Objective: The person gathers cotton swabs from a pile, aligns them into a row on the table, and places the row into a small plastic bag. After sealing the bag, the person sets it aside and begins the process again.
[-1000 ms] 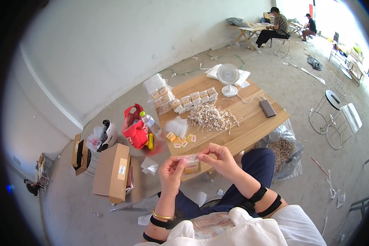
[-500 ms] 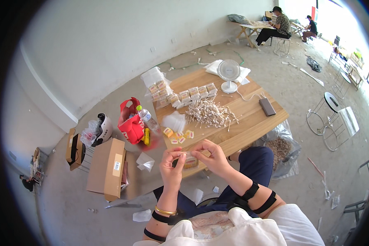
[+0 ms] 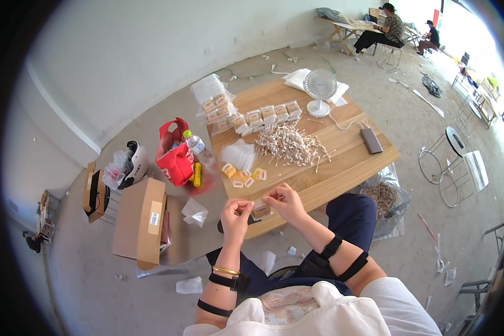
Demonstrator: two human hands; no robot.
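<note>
Left hand (image 3: pixel 236 219): thumb and fingers are pinching close together at the left top edge of a small clear packet (image 3: pixel 261 210).
Right hand (image 3: pixel 285 203): thumb and fingers are pinching near the packet's right top edge; their exact contact is too small to tell.
Packet: it is hanging between the two hands, over the near edge of the wooden counter (image 3: pixel 341 179), showing something yellowish inside.
Cards: small yellow-and-white cards (image 3: pixel 243 181) are lying loose just beyond the left hand.
Clear bags: a flat stack of clear bags (image 3: pixel 239 154) is resting behind the cards.
Swabs: a loose heap of cotton swabs (image 3: pixel 290 144) is spreading across the middle.
Filled packets: a row of filled packets (image 3: pixel 267 116) is lining up behind the heap.
Far side: a white fan (image 3: pixel 320 85) is standing upright; a grey block (image 3: pixel 371 141) is lying near the right edge.
Left of the counter: a bottle (image 3: pixel 199 147) is standing beside a red bag (image 3: pixel 173 159).
Background: two people (image 3: pixel 391 31) are sitting at other tables.
</note>
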